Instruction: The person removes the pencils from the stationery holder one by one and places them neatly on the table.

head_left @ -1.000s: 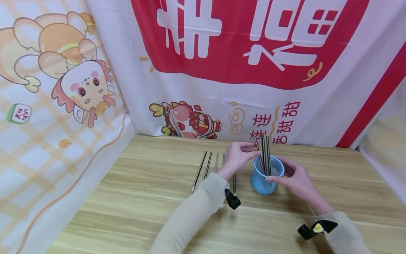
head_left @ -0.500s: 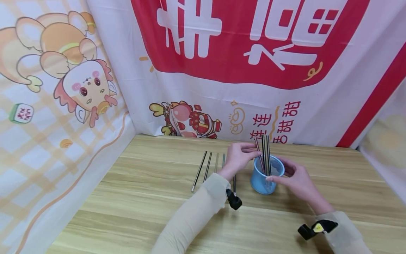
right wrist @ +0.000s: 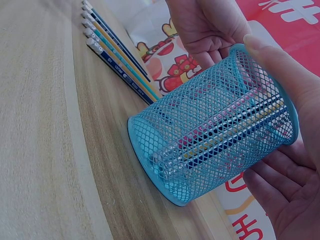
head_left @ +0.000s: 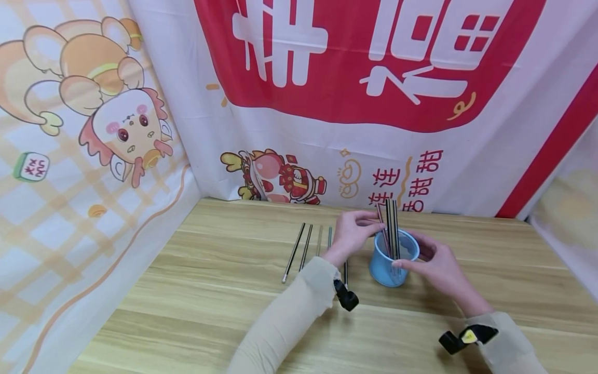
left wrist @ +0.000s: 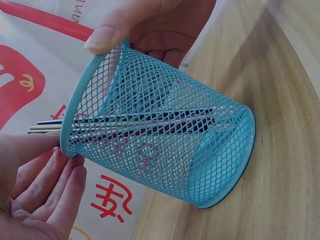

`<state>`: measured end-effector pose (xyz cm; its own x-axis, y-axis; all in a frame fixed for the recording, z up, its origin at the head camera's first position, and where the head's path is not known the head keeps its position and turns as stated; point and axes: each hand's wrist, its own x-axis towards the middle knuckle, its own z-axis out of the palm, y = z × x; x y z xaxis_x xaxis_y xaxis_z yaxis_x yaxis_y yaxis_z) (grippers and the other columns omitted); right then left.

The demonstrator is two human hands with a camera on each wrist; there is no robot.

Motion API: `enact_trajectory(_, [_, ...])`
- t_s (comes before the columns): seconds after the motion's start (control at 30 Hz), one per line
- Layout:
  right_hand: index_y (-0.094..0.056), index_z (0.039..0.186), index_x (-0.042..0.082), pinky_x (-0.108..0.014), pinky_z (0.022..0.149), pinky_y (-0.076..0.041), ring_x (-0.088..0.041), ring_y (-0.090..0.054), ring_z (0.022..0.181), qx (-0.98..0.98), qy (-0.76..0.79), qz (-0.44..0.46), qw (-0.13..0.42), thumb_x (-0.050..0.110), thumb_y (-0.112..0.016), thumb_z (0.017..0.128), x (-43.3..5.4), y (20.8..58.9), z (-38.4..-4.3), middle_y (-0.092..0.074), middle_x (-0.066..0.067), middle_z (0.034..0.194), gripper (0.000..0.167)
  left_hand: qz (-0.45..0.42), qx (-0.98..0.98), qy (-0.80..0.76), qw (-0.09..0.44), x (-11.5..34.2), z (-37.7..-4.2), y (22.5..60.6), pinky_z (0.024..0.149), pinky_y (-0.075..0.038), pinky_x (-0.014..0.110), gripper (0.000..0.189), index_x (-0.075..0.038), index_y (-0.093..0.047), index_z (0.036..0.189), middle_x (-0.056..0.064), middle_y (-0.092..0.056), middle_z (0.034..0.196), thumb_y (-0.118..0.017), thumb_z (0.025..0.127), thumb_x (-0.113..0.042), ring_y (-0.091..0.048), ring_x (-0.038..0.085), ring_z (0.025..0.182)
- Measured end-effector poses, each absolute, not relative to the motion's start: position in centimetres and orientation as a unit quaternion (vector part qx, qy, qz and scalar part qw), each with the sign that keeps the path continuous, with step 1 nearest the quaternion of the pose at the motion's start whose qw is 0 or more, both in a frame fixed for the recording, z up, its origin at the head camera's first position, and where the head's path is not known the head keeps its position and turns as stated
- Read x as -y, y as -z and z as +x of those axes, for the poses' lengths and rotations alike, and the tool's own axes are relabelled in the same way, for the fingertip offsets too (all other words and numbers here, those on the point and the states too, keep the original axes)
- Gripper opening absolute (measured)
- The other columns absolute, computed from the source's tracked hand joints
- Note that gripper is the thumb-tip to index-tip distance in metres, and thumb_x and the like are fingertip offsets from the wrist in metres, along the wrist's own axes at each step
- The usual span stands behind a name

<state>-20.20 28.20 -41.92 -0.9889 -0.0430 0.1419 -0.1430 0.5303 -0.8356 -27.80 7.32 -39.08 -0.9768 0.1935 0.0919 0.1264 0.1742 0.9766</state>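
Observation:
A light blue mesh pencil cup (head_left: 386,272) stands upright on the wooden table. Several pencils (head_left: 393,221) stand in it, black and gold ones among them. My left hand (head_left: 349,235) is at the cup's left rim, pinching a pinkish pencil (head_left: 380,215) whose lower end is inside the cup. On the other side, my right hand (head_left: 434,264) grips the cup, with the thumb over the near rim and the fingers round the back. The left wrist view shows the pencils' lower ends through the mesh (left wrist: 150,85), close to the cup's base.
Left of the cup, several more pencils (head_left: 293,253) lie side by side, partly hidden by my left hand and sleeve. Their white erasers (right wrist: 91,42) show in the right wrist view. A printed cloth (head_left: 289,124) hangs behind the table (head_left: 210,291), another at its left.
My left wrist has shifted very slightly to the right. The cup, the pencils and my right hand look unchanged.

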Motion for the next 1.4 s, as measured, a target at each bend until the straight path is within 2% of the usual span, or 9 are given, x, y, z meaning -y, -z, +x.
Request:
enact_trajectory(0.53, [-0.046,0.151,0.006,-0.047,0.106,-0.045,-0.037,-0.053,0.13,0.874,-0.481,0.047,0.047,0.042,-0.084,0.085,-28.2,41.8,-20.2,-0.054,-0.02,0.145,0.084,0.125,-0.733,-0.669,0.012,-6.6,-27.9,38.2,0.076,-0.059,0.024,0.024,-0.017,-0.076,0.111,-0.009,-0.075,0.093,-0.083,0.088,-0.019,-0.071,0.007,0.081])
enact_trajectory(0.8, [-0.046,0.151,0.005,-0.047,0.106,-0.045,-0.037,-0.053,0.13,0.874,-0.481,0.043,0.046,0.042,-0.085,0.084,-28.1,41.8,-20.2,-0.054,-0.021,0.144,0.086,0.131,-0.712,-0.689,-0.006,-6.2,-28.2,37.5,0.075,-0.06,0.024,0.029,-0.01,-0.075,0.113,-0.007,-0.075,0.094,-0.083,0.087,-0.016,-0.072,0.01,0.083])
enact_trajectory(0.97, [-0.046,0.151,0.005,-0.047,0.105,-0.045,-0.037,-0.054,0.129,0.875,-0.48,0.046,0.049,0.042,-0.085,0.084,-28.2,41.9,-20.2,-0.055,-0.02,0.143,0.085,0.133,-0.709,-0.692,-0.01,-5.7,-28.2,37.0,0.077,-0.06,0.026,0.028,-0.014,-0.075,0.113,-0.008,-0.075,0.094,-0.084,0.087,-0.02,-0.072,0.01,0.084])
enact_trajectory(1.13, [-0.046,0.151,0.005,-0.049,0.105,-0.045,-0.037,-0.054,0.129,0.876,-0.478,0.043,0.047,0.044,-0.084,0.084,-28.1,42.0,-20.2,-0.054,-0.021,0.144,0.086,0.143,-0.71,-0.689,-0.025,-4.9,-28.3,36.2,0.083,-0.058,0.027,0.03,-0.017,-0.075,0.114,-0.011,-0.074,0.096,-0.084,0.086,-0.025,-0.071,0.009,0.089])
enact_trajectory(1.4, [-0.046,0.15,0.004,-0.045,0.105,-0.046,-0.037,-0.054,0.129,0.876,-0.478,0.043,0.047,0.044,-0.085,0.083,-28.2,41.9,-20.2,-0.054,-0.021,0.143,0.087,0.156,-0.672,-0.721,-0.065,-3.7,-28.7,34.9,0.08,-0.06,0.029,0.028,-0.011,-0.075,0.112,-0.004,-0.075,0.096,-0.084,0.086,-0.018,-0.072,0.014,0.091])
